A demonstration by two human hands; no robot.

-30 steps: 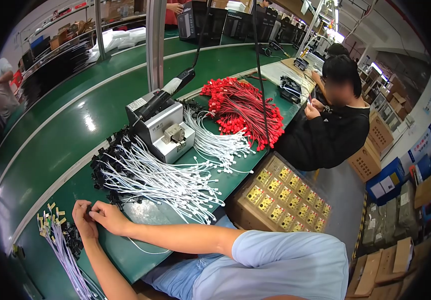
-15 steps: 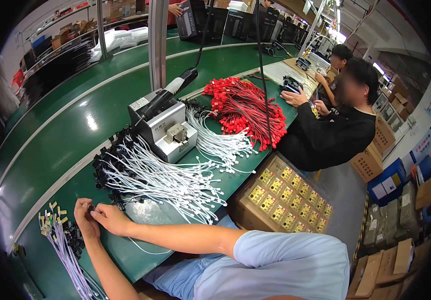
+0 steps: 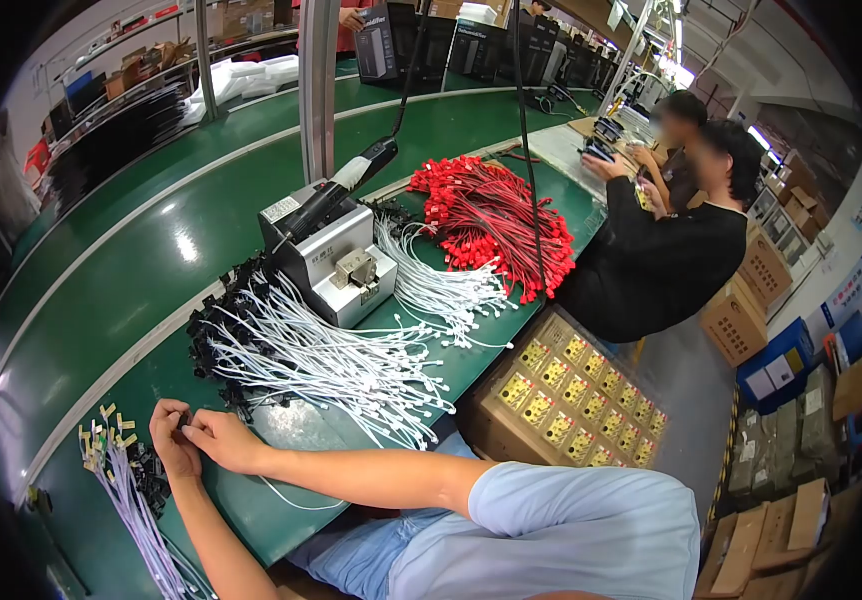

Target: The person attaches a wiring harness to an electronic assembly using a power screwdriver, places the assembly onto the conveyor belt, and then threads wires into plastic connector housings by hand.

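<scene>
My left hand (image 3: 175,440) and my right hand (image 3: 221,440) meet over the near end of the green table (image 3: 251,520). Fingertips of both pinch a small dark part (image 3: 187,419), mostly hidden by the fingers. A thin white wire (image 3: 296,503) curves out from beneath my right forearm. Left of my hands is a bundle of purple-grey wires (image 3: 136,520) with yellowish connectors, beside small black parts (image 3: 151,478). Beyond my right hand spreads a pile of white cables (image 3: 331,360) with black ends.
A metal-cased machine (image 3: 336,265) carries a black-and-grey handheld tool (image 3: 336,190). Red cables (image 3: 491,225) lie behind it, near a metal post (image 3: 318,90). A carton (image 3: 511,420) holds rows of yellow boards (image 3: 576,390). Two people sit at the right; the nearer wears black (image 3: 651,265).
The nearer person in black has leaned back and reached out to a black part, lifting it off the table. My hands stay together, with barely any finger movement.
</scene>
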